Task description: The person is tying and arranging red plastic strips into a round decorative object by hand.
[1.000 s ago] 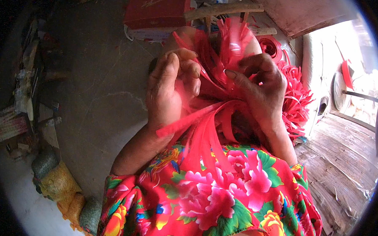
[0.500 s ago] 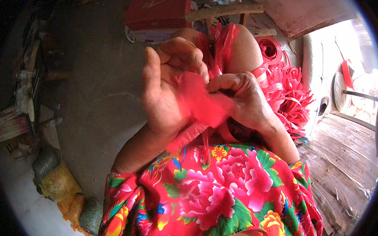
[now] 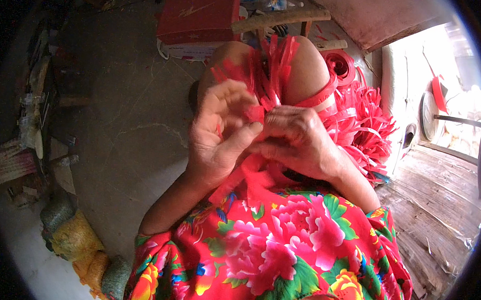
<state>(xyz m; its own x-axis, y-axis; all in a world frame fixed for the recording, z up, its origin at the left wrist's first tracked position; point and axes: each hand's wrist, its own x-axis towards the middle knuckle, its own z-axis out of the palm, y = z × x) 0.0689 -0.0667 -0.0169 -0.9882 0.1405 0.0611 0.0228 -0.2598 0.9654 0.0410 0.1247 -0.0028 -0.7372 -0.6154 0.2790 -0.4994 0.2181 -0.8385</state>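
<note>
Both my hands meet in front of my knees, working on a red ribbon [image 3: 254,113]. My left hand [image 3: 214,135] has its fingers curled and its thumb against a folded piece of that ribbon. My right hand [image 3: 305,139] is closed beside it, fingertips pinching at the ribbon, though the exact grip is hidden behind the knuckles. Below the hands a loose length of red band [image 3: 250,177] hangs over my flowered clothing [image 3: 279,237]. Just beyond the fingers, a bunch of red strips [image 3: 279,63] lies between and over my knees.
A heap of red strips [image 3: 367,129] and a red roll [image 3: 339,67] sit to my right. Ahead stand a red box [image 3: 198,18], a wooden stool [image 3: 284,19] and a plastic bottle [image 3: 282,4]. Wooden boards [image 3: 437,201] lie at right; clutter lines the left.
My left hand has gone from spread fingers to curled ones, its thumb closing on the ribbon. The hands have come together, and the wide red piece between them now hangs lower.
</note>
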